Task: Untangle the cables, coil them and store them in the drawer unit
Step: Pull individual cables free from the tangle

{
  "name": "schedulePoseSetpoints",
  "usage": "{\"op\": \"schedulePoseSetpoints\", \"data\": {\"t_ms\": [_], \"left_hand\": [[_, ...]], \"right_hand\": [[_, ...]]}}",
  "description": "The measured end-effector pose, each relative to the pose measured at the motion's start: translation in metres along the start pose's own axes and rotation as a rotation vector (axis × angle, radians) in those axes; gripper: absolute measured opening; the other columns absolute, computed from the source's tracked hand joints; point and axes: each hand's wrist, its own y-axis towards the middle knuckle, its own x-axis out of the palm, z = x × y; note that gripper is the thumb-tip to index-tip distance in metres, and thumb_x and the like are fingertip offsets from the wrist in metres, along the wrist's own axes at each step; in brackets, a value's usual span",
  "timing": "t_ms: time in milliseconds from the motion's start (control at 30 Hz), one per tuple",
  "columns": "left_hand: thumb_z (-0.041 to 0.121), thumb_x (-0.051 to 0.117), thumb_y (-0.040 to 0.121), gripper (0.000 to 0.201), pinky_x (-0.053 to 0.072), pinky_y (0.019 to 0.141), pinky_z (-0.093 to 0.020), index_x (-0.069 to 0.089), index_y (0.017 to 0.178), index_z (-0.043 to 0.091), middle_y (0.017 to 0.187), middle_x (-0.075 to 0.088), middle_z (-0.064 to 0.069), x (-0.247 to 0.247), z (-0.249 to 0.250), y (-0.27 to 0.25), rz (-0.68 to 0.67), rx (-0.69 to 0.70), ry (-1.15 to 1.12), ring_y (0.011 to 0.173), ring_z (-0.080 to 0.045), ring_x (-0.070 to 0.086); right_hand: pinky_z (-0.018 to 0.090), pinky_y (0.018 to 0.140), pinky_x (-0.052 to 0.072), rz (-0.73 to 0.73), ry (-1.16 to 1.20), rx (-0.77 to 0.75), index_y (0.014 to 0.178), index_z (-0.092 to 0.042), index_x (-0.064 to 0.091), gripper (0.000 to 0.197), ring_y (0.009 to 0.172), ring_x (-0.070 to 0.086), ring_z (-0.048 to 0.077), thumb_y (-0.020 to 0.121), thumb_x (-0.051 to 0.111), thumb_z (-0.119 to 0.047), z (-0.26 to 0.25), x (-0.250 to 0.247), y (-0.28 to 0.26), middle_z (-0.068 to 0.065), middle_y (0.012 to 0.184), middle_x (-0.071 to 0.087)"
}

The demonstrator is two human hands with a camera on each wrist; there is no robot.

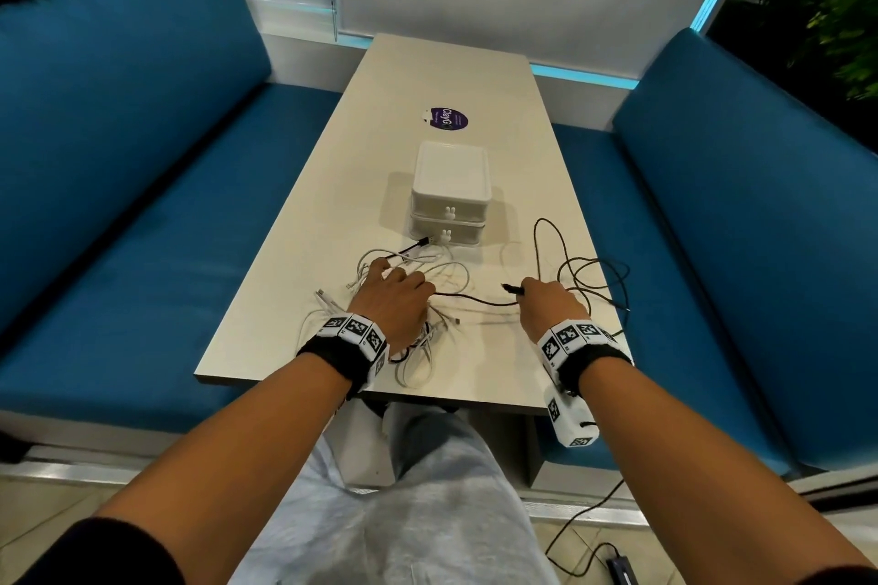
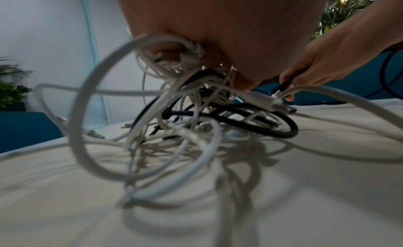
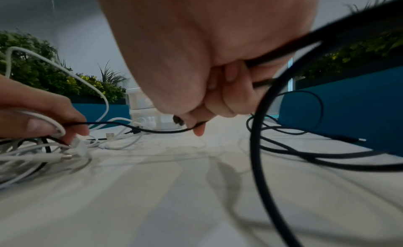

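Observation:
A tangle of white cables (image 1: pixel 451 273) (image 2: pixel 150 130), with black strands in it, lies near the front of the table (image 1: pixel 475 71). My left hand (image 1: pixel 394 297) (image 2: pixel 218 26) (image 3: pixel 32 109) rests on the tangle, its fingers curled round several strands. My right hand (image 1: pixel 546 304) (image 3: pixel 196 61) (image 2: pixel 327 57) grips a black cable (image 1: pixel 470 298) (image 3: pixel 255 130) near its plug. That cable runs left into the tangle and lies in loose loops (image 1: pixel 582 259) to the right. The white two-drawer unit (image 1: pixel 450 185) (image 3: pixel 144 109) stands behind the tangle with both drawers closed.
Blue padded benches (image 1: pixel 142 157) (image 1: pixel 741 204) flank the narrow table. A purple round sticker (image 1: pixel 445 118) lies beyond the drawer unit. One black plug (image 1: pixel 622 306) reaches the table's right edge. Another black lead and adapter (image 1: pixel 617 565) lie on the floor at the right.

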Motion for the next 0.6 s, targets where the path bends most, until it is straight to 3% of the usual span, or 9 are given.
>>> {"op": "schedulePoseSetpoints", "data": {"t_ms": [133, 267, 433, 500, 600], "left_hand": [[0.022, 0.048, 0.092, 0.034, 0.021, 0.11, -0.049, 0.053, 0.125, 0.022, 0.124, 0.055, 0.001, 0.001, 0.003, 0.004, -0.045, -0.003, 0.003, 0.117, -0.024, 0.049], [0.02, 0.048, 0.091, 0.037, 0.022, 0.108, -0.049, 0.052, 0.128, 0.018, 0.121, 0.056, -0.002, 0.001, 0.005, 0.004, -0.03, 0.001, -0.016, 0.115, -0.025, 0.051], [0.04, 0.034, 0.094, 0.04, 0.023, 0.11, -0.048, 0.057, 0.12, 0.02, 0.114, 0.06, 0.001, 0.003, 0.003, -0.001, 0.053, -0.004, -0.101, 0.111, -0.021, 0.054], [0.04, 0.026, 0.101, 0.04, 0.024, 0.109, -0.048, 0.059, 0.115, 0.022, 0.11, 0.061, 0.003, 0.004, 0.003, -0.001, 0.07, -0.006, -0.101, 0.11, -0.021, 0.054], [0.037, 0.033, 0.102, 0.034, 0.025, 0.106, -0.05, 0.06, 0.113, 0.022, 0.109, 0.061, 0.002, 0.008, 0.005, 0.003, 0.076, -0.026, -0.072, 0.109, -0.024, 0.054]], "right_hand": [[0.034, 0.06, 0.047, 0.031, 0.233, -0.149, 0.111, -0.015, 0.057, 0.025, 0.074, 0.06, 0.029, 0.101, 0.041, -0.031, -0.026, 0.0, -0.006, 0.01, 0.088, 0.061], [0.03, 0.069, 0.044, 0.024, 0.411, -0.321, 0.117, -0.017, 0.063, 0.027, 0.091, 0.063, 0.031, 0.099, 0.049, -0.031, -0.061, 0.005, -0.014, 0.012, 0.1, 0.07], [0.038, 0.072, 0.047, -0.002, 0.391, -0.309, 0.108, -0.01, 0.061, 0.023, 0.092, 0.061, 0.036, 0.099, 0.049, -0.028, -0.071, 0.004, -0.009, 0.017, 0.098, 0.069], [0.038, 0.072, 0.047, -0.023, 0.358, -0.306, 0.108, -0.01, 0.06, 0.024, 0.092, 0.061, 0.036, 0.1, 0.048, -0.03, -0.07, 0.003, -0.007, 0.018, 0.099, 0.068], [0.036, 0.068, 0.044, -0.046, 0.299, -0.314, 0.11, -0.009, 0.057, 0.027, 0.09, 0.06, 0.037, 0.101, 0.046, -0.032, -0.068, 0.002, -0.006, 0.019, 0.099, 0.066]]}}
